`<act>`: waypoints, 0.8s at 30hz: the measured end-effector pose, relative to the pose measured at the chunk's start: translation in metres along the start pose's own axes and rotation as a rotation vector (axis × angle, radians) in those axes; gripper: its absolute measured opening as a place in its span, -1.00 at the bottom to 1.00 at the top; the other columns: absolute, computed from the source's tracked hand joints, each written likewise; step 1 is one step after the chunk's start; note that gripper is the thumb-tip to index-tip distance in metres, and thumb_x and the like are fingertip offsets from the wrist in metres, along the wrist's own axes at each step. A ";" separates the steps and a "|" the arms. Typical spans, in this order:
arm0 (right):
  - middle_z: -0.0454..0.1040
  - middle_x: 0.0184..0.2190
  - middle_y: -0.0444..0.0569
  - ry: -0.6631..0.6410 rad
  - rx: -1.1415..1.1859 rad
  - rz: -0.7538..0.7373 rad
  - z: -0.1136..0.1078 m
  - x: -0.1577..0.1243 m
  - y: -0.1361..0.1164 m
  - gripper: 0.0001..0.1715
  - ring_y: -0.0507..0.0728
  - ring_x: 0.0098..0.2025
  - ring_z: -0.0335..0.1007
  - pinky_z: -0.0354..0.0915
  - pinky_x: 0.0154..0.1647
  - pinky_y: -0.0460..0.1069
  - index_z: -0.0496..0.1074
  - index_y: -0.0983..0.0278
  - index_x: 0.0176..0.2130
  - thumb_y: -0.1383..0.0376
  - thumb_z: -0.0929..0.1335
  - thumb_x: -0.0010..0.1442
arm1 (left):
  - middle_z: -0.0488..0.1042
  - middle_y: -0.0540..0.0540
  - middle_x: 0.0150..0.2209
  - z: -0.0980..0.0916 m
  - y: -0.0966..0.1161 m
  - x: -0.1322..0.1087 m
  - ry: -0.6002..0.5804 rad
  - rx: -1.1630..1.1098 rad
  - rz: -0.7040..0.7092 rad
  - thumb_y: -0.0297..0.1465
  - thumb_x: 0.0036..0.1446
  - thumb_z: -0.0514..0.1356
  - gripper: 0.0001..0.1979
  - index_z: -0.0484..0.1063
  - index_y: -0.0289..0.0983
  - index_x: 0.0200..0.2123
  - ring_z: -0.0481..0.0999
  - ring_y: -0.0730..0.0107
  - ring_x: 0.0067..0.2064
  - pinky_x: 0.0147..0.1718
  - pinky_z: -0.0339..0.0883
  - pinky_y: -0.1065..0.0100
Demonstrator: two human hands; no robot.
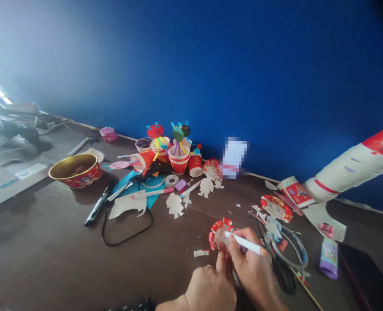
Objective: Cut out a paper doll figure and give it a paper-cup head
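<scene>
My right hand [256, 270] grips a white marker pen [248, 245], its tip against a cut paper-cup piece [219, 236] with a pale middle and curled red edges. Just left of it, my left hand [212, 283] has its fingers on the lower edge of that piece, pinning it at the front of the dark table. Part of the piece lies hidden behind my fingers. Beside my right hand are scissors [272, 250] and a tape roll [290, 246]. A similar curled red piece [277, 207] sits farther back, and a small white paper scrap [201, 253] is left of the work.
Red paper cups [179, 162] with paper figures stand along the blue wall [191, 65]. A red and gold bowl [76, 172], a black utility knife [99, 203] and white paper cut-outs [175, 205] are on the left half. At right are a white-red tube [356, 166] and a purple-bottomed cylinder [329, 259].
</scene>
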State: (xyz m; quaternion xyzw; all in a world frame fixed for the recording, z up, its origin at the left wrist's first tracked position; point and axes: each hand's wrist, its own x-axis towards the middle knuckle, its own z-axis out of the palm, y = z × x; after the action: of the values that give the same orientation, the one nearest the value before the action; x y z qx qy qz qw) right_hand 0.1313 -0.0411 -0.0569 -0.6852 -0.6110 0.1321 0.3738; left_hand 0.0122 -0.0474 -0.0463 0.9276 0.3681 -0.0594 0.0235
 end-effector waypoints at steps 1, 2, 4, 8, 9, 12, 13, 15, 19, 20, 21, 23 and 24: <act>0.44 -0.67 -0.14 0.006 0.000 -0.001 0.000 0.000 0.000 -0.83 0.09 -0.66 0.39 0.24 -0.68 -0.10 0.23 0.21 -0.44 0.18 0.23 0.14 | 0.27 -0.50 0.00 0.000 0.000 0.000 -0.008 0.000 0.000 -0.37 0.13 -0.02 -0.58 0.26 -0.42 0.04 0.48 0.32 -0.54 -0.73 0.18 0.42; 0.43 -0.67 -0.14 0.007 -0.001 -0.005 0.000 0.000 0.000 -0.83 0.09 -0.66 0.39 0.24 -0.68 -0.10 0.23 0.21 -0.44 0.19 0.23 0.13 | 0.27 -0.50 0.00 -0.001 0.000 0.000 -0.013 0.002 0.003 -0.38 0.13 -0.02 -0.58 0.25 -0.43 0.04 0.48 0.32 -0.54 -0.73 0.18 0.42; 0.43 -0.67 -0.14 0.002 -0.005 -0.017 0.000 0.000 0.000 -0.83 0.09 -0.65 0.39 0.25 -0.67 -0.11 0.23 0.21 -0.44 0.19 0.23 0.13 | 0.27 -0.51 -0.01 -0.002 0.000 0.000 -0.007 0.007 0.014 -0.39 0.13 -0.02 -0.58 0.24 -0.44 0.04 0.48 0.34 -0.55 -0.74 0.16 0.42; 0.43 -0.65 -0.11 0.043 0.003 -0.024 0.000 0.001 0.002 -0.84 0.09 -0.63 0.40 0.27 -0.65 -0.10 0.24 0.22 -0.43 0.20 0.23 0.14 | 0.30 -0.51 -0.04 -0.002 0.001 -0.001 0.021 0.037 0.010 -0.41 0.13 -0.02 -0.59 0.25 -0.43 0.04 0.46 0.38 -0.58 -0.74 0.13 0.44; 0.43 -0.64 -0.11 0.063 0.011 -0.024 0.000 0.000 0.003 -0.84 0.09 -0.63 0.40 0.27 -0.65 -0.10 0.24 0.22 -0.42 0.20 0.23 0.14 | 0.32 -0.52 -0.05 -0.001 0.001 -0.001 0.027 0.041 0.007 -0.41 0.13 -0.02 -0.59 0.25 -0.43 0.04 0.46 0.37 -0.58 -0.74 0.12 0.44; 0.41 -0.65 -0.11 0.096 0.045 -0.018 -0.002 -0.003 0.007 -0.82 0.08 -0.66 0.37 0.28 -0.66 -0.10 0.24 0.23 -0.42 0.18 0.22 0.14 | 0.32 -0.56 -0.07 0.003 0.001 -0.002 0.042 0.033 0.000 -0.39 0.14 -0.04 -0.58 0.23 -0.43 0.05 0.47 0.34 -0.57 -0.74 0.13 0.43; 0.40 -0.66 -0.12 0.099 0.050 -0.017 -0.003 -0.004 0.009 -0.82 0.07 -0.67 0.36 0.28 -0.67 -0.10 0.24 0.23 -0.42 0.18 0.22 0.14 | 0.31 -0.56 -0.06 0.004 0.001 -0.002 0.043 0.028 -0.005 -0.38 0.14 -0.04 -0.57 0.22 -0.43 0.06 0.47 0.33 -0.57 -0.73 0.14 0.43; 0.37 -0.69 -0.14 0.104 0.035 -0.020 -0.006 -0.007 0.011 -0.80 0.06 -0.69 0.33 0.28 -0.69 -0.10 0.24 0.22 -0.44 0.17 0.23 0.14 | 0.29 -0.54 -0.03 0.007 0.001 -0.002 0.043 0.019 -0.020 -0.38 0.14 -0.04 -0.57 0.21 -0.41 0.07 0.48 0.33 -0.55 -0.71 0.19 0.43; 0.34 -0.72 -0.16 0.120 -0.012 -0.041 -0.008 -0.008 0.014 -0.79 0.06 -0.71 0.30 0.27 -0.69 -0.10 0.24 0.22 -0.46 0.17 0.23 0.13 | 0.26 -0.53 0.01 0.007 0.001 -0.001 0.051 0.000 -0.023 -0.35 0.13 -0.02 -0.54 0.16 -0.38 0.10 0.49 0.34 -0.53 -0.67 0.23 0.43; 0.35 -0.71 -0.15 0.109 -0.009 -0.050 -0.008 -0.008 0.015 -0.80 0.06 -0.70 0.31 0.27 -0.67 -0.10 0.24 0.23 -0.45 0.18 0.22 0.14 | 0.25 -0.54 0.01 0.007 0.001 -0.001 0.049 -0.001 -0.025 -0.35 0.12 -0.01 -0.53 0.15 -0.39 0.10 0.49 0.34 -0.53 -0.67 0.24 0.44; 0.36 -0.69 -0.14 0.106 -0.006 -0.058 -0.008 -0.008 0.015 -0.80 0.07 -0.68 0.32 0.28 -0.66 -0.09 0.24 0.23 -0.45 0.18 0.22 0.14 | 0.25 -0.54 0.01 0.007 0.001 -0.001 0.045 0.001 -0.027 -0.35 0.12 0.00 -0.52 0.14 -0.39 0.11 0.49 0.35 -0.53 -0.67 0.24 0.44; 0.39 -0.66 -0.11 0.095 0.001 -0.056 -0.007 -0.008 0.015 -0.80 0.08 -0.65 0.35 0.29 -0.63 -0.09 0.25 0.24 -0.44 0.18 0.22 0.14 | 0.24 -0.53 0.01 0.007 0.001 0.000 0.033 0.009 -0.028 -0.36 0.11 0.00 -0.52 0.14 -0.40 0.11 0.49 0.35 -0.54 -0.68 0.23 0.45; 0.40 -0.65 -0.11 0.082 0.008 -0.050 -0.006 -0.008 0.015 -0.79 0.08 -0.64 0.36 0.29 -0.62 -0.09 0.25 0.24 -0.44 0.18 0.22 0.14 | 0.25 -0.53 0.01 0.008 0.001 0.000 0.031 0.012 -0.027 -0.36 0.11 0.00 -0.52 0.14 -0.41 0.10 0.49 0.35 -0.54 -0.68 0.23 0.45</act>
State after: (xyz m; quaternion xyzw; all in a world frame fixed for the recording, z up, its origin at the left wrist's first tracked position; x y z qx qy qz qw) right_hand 0.1446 -0.0501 -0.0648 -0.6731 -0.6114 0.0969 0.4046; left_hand 0.0124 -0.0490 -0.0537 0.9234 0.3806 -0.0477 0.0116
